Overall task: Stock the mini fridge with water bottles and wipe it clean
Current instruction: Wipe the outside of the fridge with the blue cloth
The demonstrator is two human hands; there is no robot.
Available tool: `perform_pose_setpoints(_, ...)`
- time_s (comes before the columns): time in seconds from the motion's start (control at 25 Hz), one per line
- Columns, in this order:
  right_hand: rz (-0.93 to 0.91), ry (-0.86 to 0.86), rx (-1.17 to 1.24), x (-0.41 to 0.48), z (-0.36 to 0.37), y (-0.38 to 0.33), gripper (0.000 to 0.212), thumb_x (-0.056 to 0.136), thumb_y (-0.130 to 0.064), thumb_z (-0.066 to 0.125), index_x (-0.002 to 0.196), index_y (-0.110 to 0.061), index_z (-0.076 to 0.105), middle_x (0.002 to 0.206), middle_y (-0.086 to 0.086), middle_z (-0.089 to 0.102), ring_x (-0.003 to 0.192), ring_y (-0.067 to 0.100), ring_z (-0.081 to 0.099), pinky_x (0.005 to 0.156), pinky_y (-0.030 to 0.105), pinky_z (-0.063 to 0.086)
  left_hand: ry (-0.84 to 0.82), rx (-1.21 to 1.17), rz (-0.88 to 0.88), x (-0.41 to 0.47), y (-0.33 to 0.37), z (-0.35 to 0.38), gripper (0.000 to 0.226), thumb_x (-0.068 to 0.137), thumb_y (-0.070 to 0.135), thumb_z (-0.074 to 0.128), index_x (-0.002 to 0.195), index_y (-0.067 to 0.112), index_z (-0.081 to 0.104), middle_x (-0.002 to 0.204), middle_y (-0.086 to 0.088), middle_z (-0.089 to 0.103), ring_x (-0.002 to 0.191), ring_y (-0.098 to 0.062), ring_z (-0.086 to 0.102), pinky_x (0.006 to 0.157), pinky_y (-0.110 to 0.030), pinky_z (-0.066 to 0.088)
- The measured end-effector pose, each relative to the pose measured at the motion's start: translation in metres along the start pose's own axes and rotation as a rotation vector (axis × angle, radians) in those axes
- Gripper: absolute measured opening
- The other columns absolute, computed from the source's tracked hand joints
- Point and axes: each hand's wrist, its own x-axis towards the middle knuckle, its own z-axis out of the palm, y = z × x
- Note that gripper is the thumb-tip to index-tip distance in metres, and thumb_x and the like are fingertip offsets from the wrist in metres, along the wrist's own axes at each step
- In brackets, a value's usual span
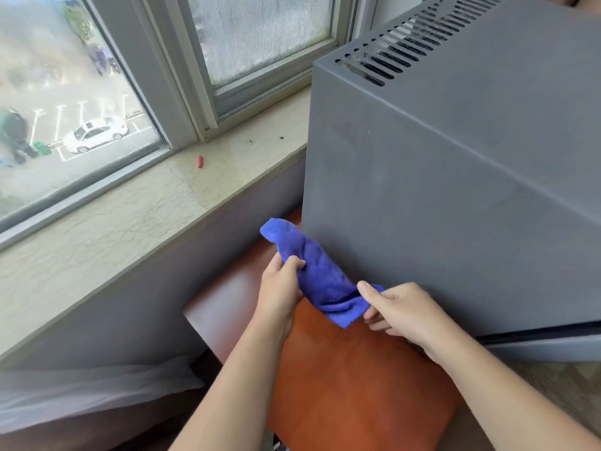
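Both hands, left (pixel 279 289) and right (pixel 398 312), each kept a closed grip on the blue cloth (pixel 320 278) above the bench (pixel 351 385), beside the grey fridge (pixel 455 190); wiping step, apparently; next, press cloth against its side.

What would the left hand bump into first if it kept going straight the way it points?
Probably the grey side of the mini fridge: the left hand, holding the blue cloth, points up toward it. Depth is uncertain.
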Motion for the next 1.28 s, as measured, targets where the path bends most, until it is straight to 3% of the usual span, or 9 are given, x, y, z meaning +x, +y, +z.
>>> perform_pose_setpoints(0.12, -0.088, 0.201, 0.015, -0.001, -0.002, -0.007, 0.064, 0.067, -0.084, 0.062, 0.082, -0.023, 0.073, 0.080, -0.009, 0.077, 0.084, 0.013, 0.075, 0.087, 0.046, 0.061, -0.041, -0.133, -0.133, -0.012, 0.027, -0.008, 0.011, 0.078, 0.011, 0.046, 0.072, 0.012, 0.055, 0.070, -0.010, 0.055, 0.064, -0.025, 0.054, 0.062, -0.030, 0.045)
perform_pose_setpoints(0.2, -0.057, -0.059, 0.328, -0.006, 0.000, -0.015, 0.075, 0.063, -0.090, 0.065, 0.113, -0.034, 0.070, 0.112, -0.013, 0.075, 0.110, 0.014, 0.070, 0.100, 0.047, 0.055, -0.120, -0.232, -0.198, -0.025, 0.042, -0.010, 0.028, 0.076, 0.006, 0.040, 0.050, 0.017, 0.040, 0.051, 0.000, 0.037, 0.044, -0.018, 0.038, 0.046, -0.021, 0.034)
perform_pose_setpoints(0.32, -0.013, -0.343, 0.707, -0.015, 0.014, -0.026, 0.047, 0.094, -0.052, 0.066, 0.129, -0.021, 0.067, 0.124, 0.006, 0.073, 0.118, 0.028, 0.069, 0.107, 0.050, 0.050, -0.214, -0.212, -0.261, -0.036, 0.046, -0.012, 0.042, 0.083, 0.004, 0.035, 0.043, 0.020, 0.037, 0.044, 0.006, 0.033, 0.036, -0.012, 0.031, 0.039, -0.019, 0.028)
perform_pose_setpoints(0.44, -0.104, -0.091, 0.752, -0.012, 0.028, -0.025, 0.027, 0.098, -0.022, 0.067, 0.117, -0.004, 0.068, 0.110, 0.017, 0.076, 0.110, 0.034, 0.071, 0.105, 0.055, 0.051, -0.177, 0.203, -0.065, -0.021, 0.024, -0.020, 0.020, 0.095, 0.018, 0.052, 0.097, 0.024, 0.070, 0.089, 0.000, 0.072, 0.070, -0.009, 0.066, 0.070, -0.025, 0.052)
perform_pose_setpoints(0.56, -0.211, 0.046, 0.532, -0.013, 0.031, -0.028, 0.019, 0.095, -0.023, 0.071, 0.110, -0.013, 0.070, 0.099, 0.008, 0.079, 0.099, 0.026, 0.075, 0.097, 0.053, 0.056, -0.214, 0.331, 0.154, -0.020, 0.008, -0.024, 0.051, 0.100, 0.040, 0.059, 0.149, 0.038, 0.042, 0.143, 0.013, 0.056, 0.117, 0.016, 0.056, 0.105, -0.026, 0.044)
perform_pose_setpoints(0.72, -0.315, -0.122, 0.464, -0.021, 0.031, -0.036, 0.024, 0.098, -0.020, 0.060, 0.118, -0.030, 0.069, 0.103, 0.008, 0.078, 0.095, 0.030, 0.074, 0.081, 0.046, 0.056, -0.496, 0.217, 0.246, -0.043, 0.001, -0.002, 0.060, 0.102, 0.040, 0.059, 0.155, 0.034, 0.030, 0.142, 0.013, 0.060, 0.128, -0.005, 0.060, 0.103, -0.031, 0.052)
perform_pose_setpoints(0.96, -0.389, -0.307, 0.352, -0.032, 0.016, -0.050, 0.064, 0.093, 0.004, 0.038, 0.128, -0.043, 0.063, 0.105, 0.001, 0.076, 0.082, 0.028, 0.071, 0.076, 0.034, 0.055, -0.277, 0.128, 0.246, -0.033, -0.003, 0.020, 0.036, 0.102, 0.028, 0.062, 0.136, 0.029, 0.052, 0.119, -0.008, 0.070, 0.108, -0.023, 0.072, 0.083, -0.034, 0.060)
perform_pose_setpoints(1.12, -0.439, 0.070, 0.356, -0.039, 0.011, -0.050, 0.053, 0.092, 0.005, 0.045, 0.106, -0.037, 0.075, 0.104, -0.006, 0.078, 0.099, 0.021, 0.074, 0.095, 0.052, 0.057, -0.015, 0.004, 0.311, -0.021, 0.010, 0.040, 0.017, 0.101, 0.031, 0.059, 0.117, 0.028, 0.060, 0.113, 0.001, 0.073, 0.109, -0.014, 0.070, 0.096, -0.037, 0.054)
perform_pose_setpoints(1.28, -0.661, 0.431, 0.344, -0.060, -0.009, -0.061, 0.037, 0.094, 0.005, 0.053, 0.092, -0.025, 0.075, 0.082, -0.004, 0.073, 0.071, 0.013, 0.070, 0.073, 0.037, 0.061, 0.049, -0.062, 0.617, -0.033, 0.063, 0.068, 0.016, 0.099, 0.029, 0.060, 0.113, 0.035, 0.056, 0.103, 0.021, 0.064, 0.099, 0.008, 0.061, 0.089, -0.015, 0.044)
